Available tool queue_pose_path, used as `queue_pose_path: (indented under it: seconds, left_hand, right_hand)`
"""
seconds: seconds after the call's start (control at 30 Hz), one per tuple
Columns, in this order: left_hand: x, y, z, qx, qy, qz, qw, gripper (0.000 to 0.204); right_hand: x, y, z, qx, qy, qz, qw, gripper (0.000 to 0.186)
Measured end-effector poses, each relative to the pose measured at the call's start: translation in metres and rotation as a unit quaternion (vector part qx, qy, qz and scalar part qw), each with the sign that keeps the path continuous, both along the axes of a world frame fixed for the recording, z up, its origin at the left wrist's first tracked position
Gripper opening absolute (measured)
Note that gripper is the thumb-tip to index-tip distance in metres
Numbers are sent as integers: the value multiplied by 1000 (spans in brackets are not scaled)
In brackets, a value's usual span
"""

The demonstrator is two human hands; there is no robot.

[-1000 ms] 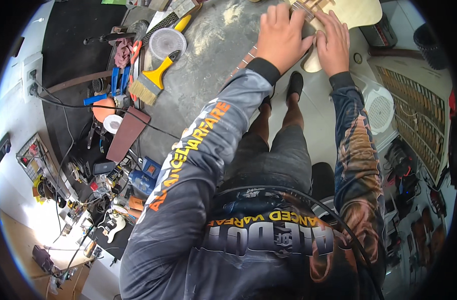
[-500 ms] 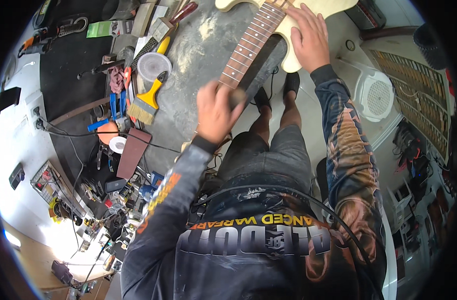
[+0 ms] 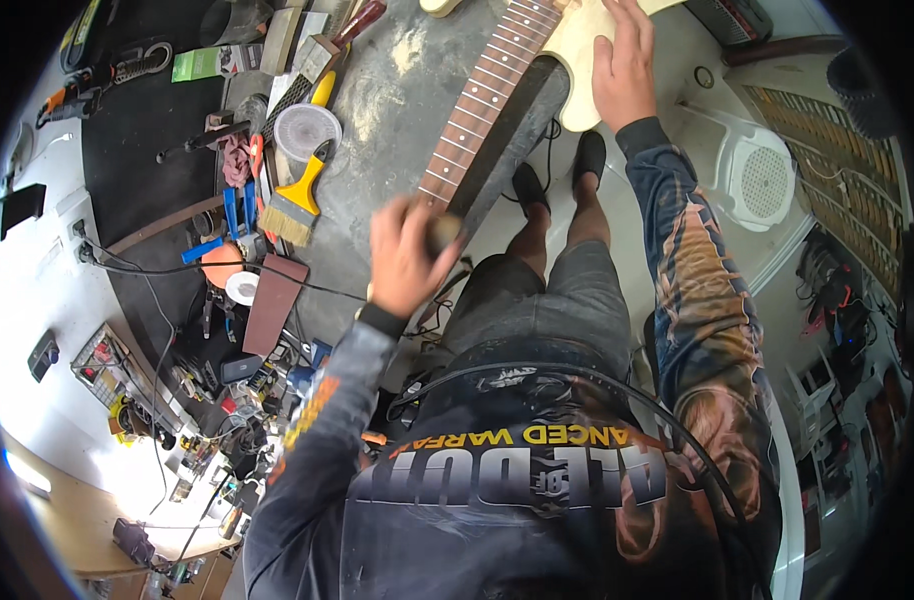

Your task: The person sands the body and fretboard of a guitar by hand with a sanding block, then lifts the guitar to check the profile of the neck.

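Observation:
An unpainted pale guitar body (image 3: 575, 95) with a brown fretted neck (image 3: 477, 105) lies slantwise over the workbench edge, its upper part cut off by the frame. My right hand (image 3: 627, 75) rests flat on the body, fingers stretched out. At the neck's lower end, my left hand (image 3: 407, 250) has its fingers curled and is smeared by motion. A roundish brown thing (image 3: 443, 234) shows between thumb and fingers, too blurred to name. The hand hides the end of the neck.
The grey dusty workbench (image 3: 362, 150) carries a yellow-handled paintbrush (image 3: 297, 200), a round clear lid (image 3: 308, 131), a brown flat sheet (image 3: 274, 305) and several hand tools. A black cable (image 3: 177, 271) crosses to the bench. A white stool (image 3: 762, 185) stands at right.
My left hand has slid down and left along the neck, uncovering more frets. The guitar has shifted slightly up and left in view; my right hand stays on its body.

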State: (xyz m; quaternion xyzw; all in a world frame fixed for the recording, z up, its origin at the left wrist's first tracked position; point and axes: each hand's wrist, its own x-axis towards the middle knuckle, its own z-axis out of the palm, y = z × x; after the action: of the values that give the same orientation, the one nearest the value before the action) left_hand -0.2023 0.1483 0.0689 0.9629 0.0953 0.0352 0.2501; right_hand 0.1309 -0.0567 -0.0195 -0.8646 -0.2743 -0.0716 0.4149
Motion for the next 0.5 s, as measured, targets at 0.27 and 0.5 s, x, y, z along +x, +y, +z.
queue_pose_path:
  seconds: [0.27, 0.5]
  left_hand:
    - [52, -8, -33, 39, -45, 2, 998, 57]
    - [270, -34, -28, 32, -164, -4, 986, 52]
  right_hand:
    - [-13, 2, -15, 67, 31, -99, 992, 64]
    - [-42, 9, -27, 183, 260, -210, 925, 79]
